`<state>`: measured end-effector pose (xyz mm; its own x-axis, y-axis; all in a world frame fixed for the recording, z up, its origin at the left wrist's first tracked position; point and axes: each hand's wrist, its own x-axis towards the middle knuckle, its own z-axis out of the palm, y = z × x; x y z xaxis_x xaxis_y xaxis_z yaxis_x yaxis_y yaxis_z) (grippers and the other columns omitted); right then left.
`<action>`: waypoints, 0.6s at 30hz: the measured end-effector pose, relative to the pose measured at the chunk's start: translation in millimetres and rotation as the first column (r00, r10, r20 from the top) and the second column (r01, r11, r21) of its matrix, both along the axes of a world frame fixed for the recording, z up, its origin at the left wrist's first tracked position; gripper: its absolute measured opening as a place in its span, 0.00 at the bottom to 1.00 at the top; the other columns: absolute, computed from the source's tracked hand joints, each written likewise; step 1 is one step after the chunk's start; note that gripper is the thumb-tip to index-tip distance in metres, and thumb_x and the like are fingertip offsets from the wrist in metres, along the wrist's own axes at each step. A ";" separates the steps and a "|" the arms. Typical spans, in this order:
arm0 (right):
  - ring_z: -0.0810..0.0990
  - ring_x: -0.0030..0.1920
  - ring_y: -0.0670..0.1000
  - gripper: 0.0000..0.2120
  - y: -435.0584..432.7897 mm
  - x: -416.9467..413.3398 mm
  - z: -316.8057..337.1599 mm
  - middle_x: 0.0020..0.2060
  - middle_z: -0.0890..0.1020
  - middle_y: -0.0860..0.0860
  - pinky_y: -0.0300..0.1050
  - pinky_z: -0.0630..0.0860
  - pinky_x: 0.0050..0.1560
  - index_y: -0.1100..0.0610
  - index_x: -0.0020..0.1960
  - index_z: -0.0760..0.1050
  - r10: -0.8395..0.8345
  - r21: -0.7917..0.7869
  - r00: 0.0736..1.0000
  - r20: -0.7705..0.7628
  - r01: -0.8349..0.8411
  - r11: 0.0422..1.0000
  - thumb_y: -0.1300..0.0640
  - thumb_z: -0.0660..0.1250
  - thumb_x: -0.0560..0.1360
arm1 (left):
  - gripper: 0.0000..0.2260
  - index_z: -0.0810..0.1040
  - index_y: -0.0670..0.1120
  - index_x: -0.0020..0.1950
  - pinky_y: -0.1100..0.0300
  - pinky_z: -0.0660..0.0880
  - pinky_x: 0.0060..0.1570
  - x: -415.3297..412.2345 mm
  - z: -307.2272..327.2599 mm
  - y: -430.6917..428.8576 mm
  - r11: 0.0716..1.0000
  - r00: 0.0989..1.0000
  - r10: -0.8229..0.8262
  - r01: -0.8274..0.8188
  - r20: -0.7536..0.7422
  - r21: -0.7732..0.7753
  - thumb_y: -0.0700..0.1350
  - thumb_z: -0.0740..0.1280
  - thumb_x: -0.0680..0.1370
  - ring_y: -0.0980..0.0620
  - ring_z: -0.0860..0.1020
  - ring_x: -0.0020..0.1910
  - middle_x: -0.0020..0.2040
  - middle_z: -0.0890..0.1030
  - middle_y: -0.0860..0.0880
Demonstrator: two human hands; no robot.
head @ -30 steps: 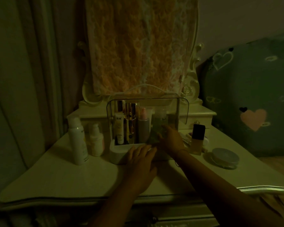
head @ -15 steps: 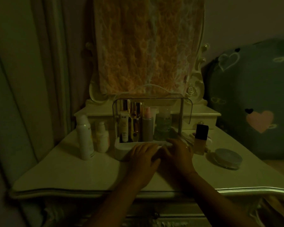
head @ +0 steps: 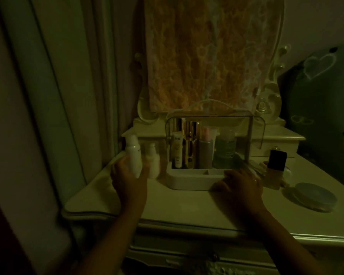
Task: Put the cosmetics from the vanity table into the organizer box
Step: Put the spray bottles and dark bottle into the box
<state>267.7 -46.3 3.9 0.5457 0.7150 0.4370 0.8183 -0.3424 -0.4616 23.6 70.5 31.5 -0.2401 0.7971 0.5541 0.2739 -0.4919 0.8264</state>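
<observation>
**Left hand at the spray bottle: pick-up in hand**

The tall white cylindrical spray bottle [head: 134, 153] stands upright on the pale glossy vanity table [head: 177, 209], left of the white-based organizer box with the clear raised cover [head: 187, 182], just beside a small white pump bottle [head: 153, 163].

The left hand [head: 130, 176] is cupped at the bottle's lower part, thumb on its left and fingers towards its right. The light is dim and blurred, so I cannot tell whether the grip has closed.

The right hand [head: 241, 184] lies palm down at the box's front right corner with fingers spread, holding nothing. It probably steadies the box.

Judgement: the task is part done. Several tubes and bottles stand in the box's back row. A glass foundation bottle with a square black cap [head: 276, 165] and a round flat compact [head: 316, 196] wait on the table to the right.

The next move calls for a firm wrap, a straight lift clear of the pump bottle, and a free slot tall enough.
</observation>
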 end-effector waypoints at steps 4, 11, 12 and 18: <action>0.68 0.67 0.55 0.19 -1.2 -0.9 0.7 0.61 0.76 0.51 0.63 0.62 0.68 0.51 0.62 0.73 0.013 0.013 1.000 -0.008 -0.013 1.000 0.48 0.66 0.73 | 0.32 0.65 0.47 0.64 0.45 0.71 0.57 -8.9 -2.1 22.7 0.991 1.000 -0.031 0.031 0.002 -0.128 0.51 0.75 0.65 0.44 0.68 0.62 0.64 0.69 0.44; 0.69 0.66 0.54 0.18 -2.9 -2.8 4.8 0.60 0.76 0.52 0.63 0.61 0.68 0.52 0.62 0.74 -0.005 0.014 1.000 -0.003 0.005 1.000 0.49 0.67 0.73 | 0.26 0.71 0.45 0.59 0.62 0.71 0.37 -4.0 -6.9 42.6 0.956 0.977 -0.195 0.209 0.088 -0.205 0.47 0.76 0.65 0.50 0.76 0.49 0.53 0.77 0.47; 0.69 0.66 0.54 0.18 -2.6 -2.9 4.5 0.60 0.77 0.52 0.63 0.62 0.68 0.52 0.62 0.74 -0.008 0.013 1.000 0.002 0.008 1.000 0.49 0.67 0.73 | 0.26 0.71 0.45 0.60 0.61 0.72 0.39 -4.5 -9.0 44.8 0.950 0.977 -0.195 0.211 0.088 -0.229 0.48 0.76 0.65 0.49 0.77 0.49 0.54 0.78 0.47; 0.70 0.65 0.55 0.18 -0.7 -2.5 3.3 0.59 0.77 0.52 0.63 0.63 0.67 0.52 0.60 0.75 -0.020 0.028 1.000 0.000 0.020 0.999 0.49 0.68 0.72 | 0.23 0.73 0.44 0.58 0.58 0.71 0.42 -8.9 -15.0 47.7 0.927 0.975 -0.223 0.217 0.017 -0.306 0.49 0.74 0.67 0.50 0.76 0.45 0.54 0.80 0.45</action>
<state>265.2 -47.1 7.2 0.5594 0.6913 0.4574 0.8118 -0.3454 -0.4709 14.7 118.3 16.4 -0.0316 0.9595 0.2798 0.2035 -0.2679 0.9417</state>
